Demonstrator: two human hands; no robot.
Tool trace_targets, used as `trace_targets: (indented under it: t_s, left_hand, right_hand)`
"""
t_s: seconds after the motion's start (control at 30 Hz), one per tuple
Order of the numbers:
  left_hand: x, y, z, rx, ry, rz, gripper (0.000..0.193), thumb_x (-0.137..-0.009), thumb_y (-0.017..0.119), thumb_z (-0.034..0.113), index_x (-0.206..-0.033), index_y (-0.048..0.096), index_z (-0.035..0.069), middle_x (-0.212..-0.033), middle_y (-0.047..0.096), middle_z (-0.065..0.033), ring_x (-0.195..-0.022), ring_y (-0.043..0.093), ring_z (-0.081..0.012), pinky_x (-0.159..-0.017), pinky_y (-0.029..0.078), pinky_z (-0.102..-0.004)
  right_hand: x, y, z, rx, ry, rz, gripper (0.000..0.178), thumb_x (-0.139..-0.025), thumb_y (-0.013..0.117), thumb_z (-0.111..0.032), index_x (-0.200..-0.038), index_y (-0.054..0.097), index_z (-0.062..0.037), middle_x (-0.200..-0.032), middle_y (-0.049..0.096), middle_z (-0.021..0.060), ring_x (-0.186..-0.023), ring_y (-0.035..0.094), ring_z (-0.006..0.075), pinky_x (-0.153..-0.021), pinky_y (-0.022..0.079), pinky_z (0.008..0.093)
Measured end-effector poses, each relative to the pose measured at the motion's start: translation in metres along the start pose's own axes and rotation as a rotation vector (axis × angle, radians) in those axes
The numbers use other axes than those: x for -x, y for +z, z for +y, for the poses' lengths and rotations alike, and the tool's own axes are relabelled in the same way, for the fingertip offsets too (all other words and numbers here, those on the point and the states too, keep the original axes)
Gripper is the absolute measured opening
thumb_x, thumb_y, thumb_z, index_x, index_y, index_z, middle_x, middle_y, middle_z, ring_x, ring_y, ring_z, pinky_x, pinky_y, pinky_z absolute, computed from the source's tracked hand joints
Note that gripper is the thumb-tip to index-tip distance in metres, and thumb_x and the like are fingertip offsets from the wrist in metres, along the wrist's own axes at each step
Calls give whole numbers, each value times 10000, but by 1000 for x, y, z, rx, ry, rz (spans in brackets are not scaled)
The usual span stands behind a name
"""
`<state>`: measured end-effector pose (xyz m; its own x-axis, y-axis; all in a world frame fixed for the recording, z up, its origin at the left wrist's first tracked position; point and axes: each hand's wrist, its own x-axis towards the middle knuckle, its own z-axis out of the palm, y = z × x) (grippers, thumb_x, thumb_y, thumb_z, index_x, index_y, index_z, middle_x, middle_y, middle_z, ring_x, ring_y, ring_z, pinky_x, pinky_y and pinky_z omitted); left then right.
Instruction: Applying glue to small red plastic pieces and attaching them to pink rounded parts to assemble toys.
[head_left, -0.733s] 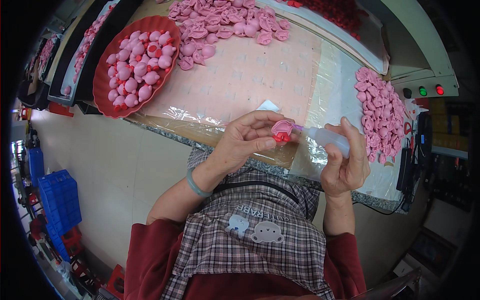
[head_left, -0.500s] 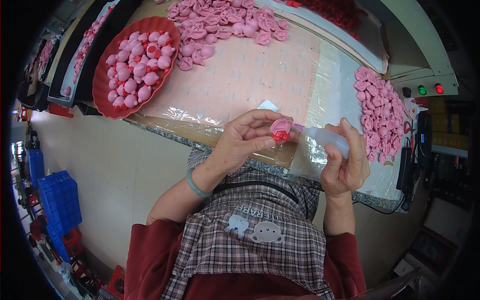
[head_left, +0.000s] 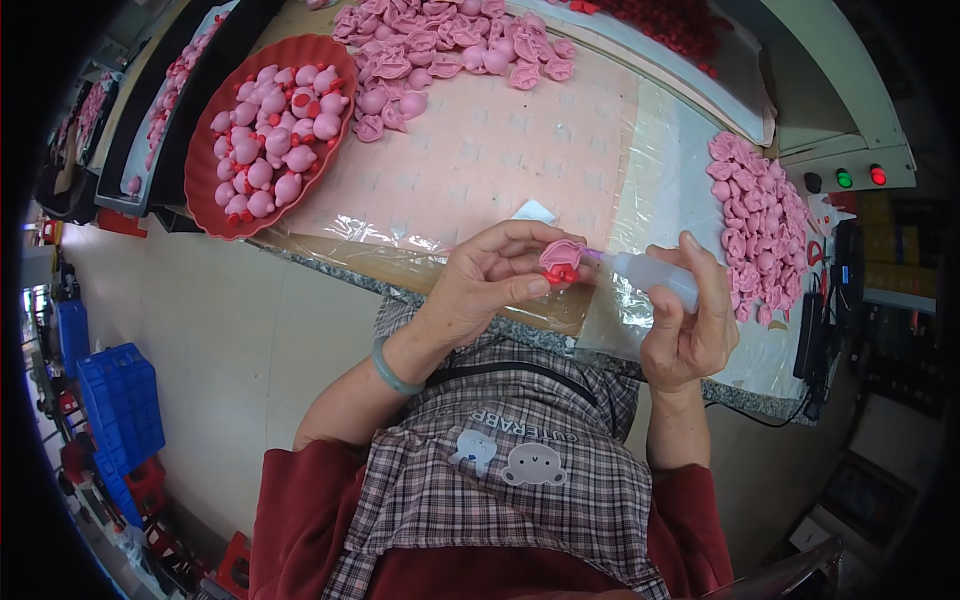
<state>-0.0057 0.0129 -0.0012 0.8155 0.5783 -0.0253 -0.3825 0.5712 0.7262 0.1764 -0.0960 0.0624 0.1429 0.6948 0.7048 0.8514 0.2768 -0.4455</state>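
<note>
My left hand (head_left: 485, 277) pinches a small pink moulded piece with a red bow-like part (head_left: 562, 258) between thumb and fingers, its hollow side showing. From the right, my right hand (head_left: 690, 325) grips a translucent squeeze bottle (head_left: 660, 280) lying nearly level. Its thin purple tip (head_left: 594, 254) reaches the edge of the pink piece; whether it touches cannot be made out. Both hands are above the front edge of the table (head_left: 500, 165). A small white card (head_left: 535, 211) lies just beyond my left hand.
A red scalloped bowl (head_left: 200, 190) of round pink and red pieces stands at the left. Pink hollow pieces (head_left: 430, 45) are heaped at the back, with another heap (head_left: 765, 230) at the right. Beside that is a panel with green and red lights (head_left: 850, 178). Blue crates (head_left: 120, 400) stand on the floor.
The bottle has shifted slightly left, bringing its purple tip closer to the pink piece. My left hand stays almost in place.
</note>
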Motion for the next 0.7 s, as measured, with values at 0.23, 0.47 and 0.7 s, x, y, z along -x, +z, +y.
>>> trace_targets:
  t_s: [0.23, 0.47, 0.7]
  left_hand:
    - [-1, 0, 1, 0, -23, -6, 461, -868, 690, 34, -1294, 519, -18, -1305, 584, -188, -1206, 588, -249, -1068, 441, -373]
    - [-1, -1, 0, 14, 12, -12, 471, -875, 683, 33, -1307, 504, -22, -1315, 574, -195, -1182, 604, -265, -1052, 464, -387]
    - [-1, -1, -1, 17, 25, -6, 469, -878, 676, 23, -1311, 500, -18, -1302, 582, -189, -1173, 611, -272, -1032, 485, -382]
  right_hand:
    - [-3, 2, 0, -17, 7, -23, 398, -961, 619, -148, -1273, 536, 84, -914, 676, 194, -803, 673, 229, -701, 539, 307]
    - [-4, 0, 0, -10, 32, -17, 394, -956, 625, -140, -1269, 540, 83, -911, 677, 193, -797, 673, 229, -696, 536, 306]
    - [-5, -2, 0, 32, -21, -13, 386, -948, 635, -127, -1257, 546, 87, -912, 672, 197, -782, 673, 236, -678, 535, 308]
